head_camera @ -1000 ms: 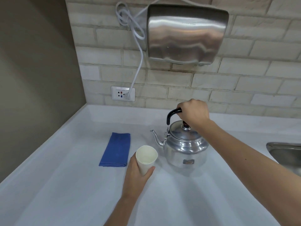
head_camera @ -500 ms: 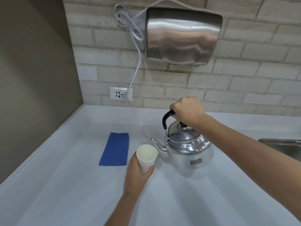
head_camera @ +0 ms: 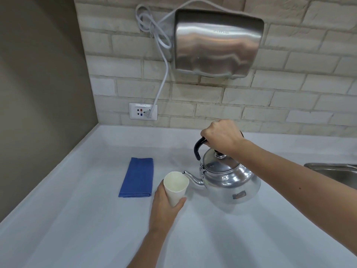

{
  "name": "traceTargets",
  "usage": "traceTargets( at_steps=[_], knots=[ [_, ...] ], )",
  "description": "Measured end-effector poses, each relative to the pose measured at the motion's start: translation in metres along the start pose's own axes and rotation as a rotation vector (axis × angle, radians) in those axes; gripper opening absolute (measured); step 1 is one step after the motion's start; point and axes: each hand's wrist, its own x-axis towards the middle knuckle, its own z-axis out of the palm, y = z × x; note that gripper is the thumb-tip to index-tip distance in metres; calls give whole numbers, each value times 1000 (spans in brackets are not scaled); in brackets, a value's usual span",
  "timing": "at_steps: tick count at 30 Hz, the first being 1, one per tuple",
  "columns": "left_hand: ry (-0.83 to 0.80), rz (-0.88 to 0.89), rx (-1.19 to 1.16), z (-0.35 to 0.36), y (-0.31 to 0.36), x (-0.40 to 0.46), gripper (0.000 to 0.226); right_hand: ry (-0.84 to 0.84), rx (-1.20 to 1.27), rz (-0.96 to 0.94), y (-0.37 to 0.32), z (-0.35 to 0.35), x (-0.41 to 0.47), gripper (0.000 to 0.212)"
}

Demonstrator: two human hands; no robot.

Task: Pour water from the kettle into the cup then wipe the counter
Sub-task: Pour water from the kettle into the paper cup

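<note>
In the head view, at centre frame, the right hand (head_camera: 222, 137) is wrapped tight around the black handle of the kettle (head_camera: 229, 182), which is tilted with its spout tip at the rim of the cup (head_camera: 176, 187). The left hand (head_camera: 166, 204) is closed around the cup from below. No stream is visible. Tipping too fast could send water over the light cup's far rim onto the counter (head_camera: 77, 219), or squeeze it out of shape. The folded blue cloth (head_camera: 137, 177) lies left of the cup, untouched.
</note>
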Motion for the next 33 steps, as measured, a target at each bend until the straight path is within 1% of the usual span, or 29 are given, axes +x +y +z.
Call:
traceTargets(
  at_steps=[9,23,33],
  knots=[
    [15,10,23,0,-1,0,81,-27,-48,-67,-3,-6,2,20],
    [25,9,29,1,-1,0,80,-38,-49,-69,-7,-11,5,22],
    [23,4,50,1,-2,0,79,-77,-63,-85,-10,-13,10,17]
  ],
)
